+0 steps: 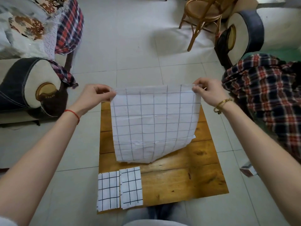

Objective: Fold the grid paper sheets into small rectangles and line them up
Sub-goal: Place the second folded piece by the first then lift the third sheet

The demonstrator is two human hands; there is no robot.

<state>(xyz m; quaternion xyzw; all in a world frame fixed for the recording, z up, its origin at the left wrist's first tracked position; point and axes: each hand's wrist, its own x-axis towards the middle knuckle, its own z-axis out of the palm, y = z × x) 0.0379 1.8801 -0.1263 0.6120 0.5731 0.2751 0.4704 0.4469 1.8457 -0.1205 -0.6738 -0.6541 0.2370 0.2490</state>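
A large white grid paper sheet point(154, 123) hangs over the small wooden table point(187, 176), its lower edge touching the tabletop. My left hand point(96, 95) pinches its top left corner. My right hand point(206, 90) pinches its top right corner. Both hands hold the top edge lifted above the table's far side. Two folded grid paper rectangles lie side by side at the table's near left corner: one point(108, 190) at the left edge, the other point(131, 187) right beside it.
A sofa arm point(27, 88) stands to the left, and a plaid blanket point(267, 98) drapes furniture on the right. A rattan chair point(202, 17) stands on the tiled floor beyond. A small box point(248, 170) lies on the floor at the right.
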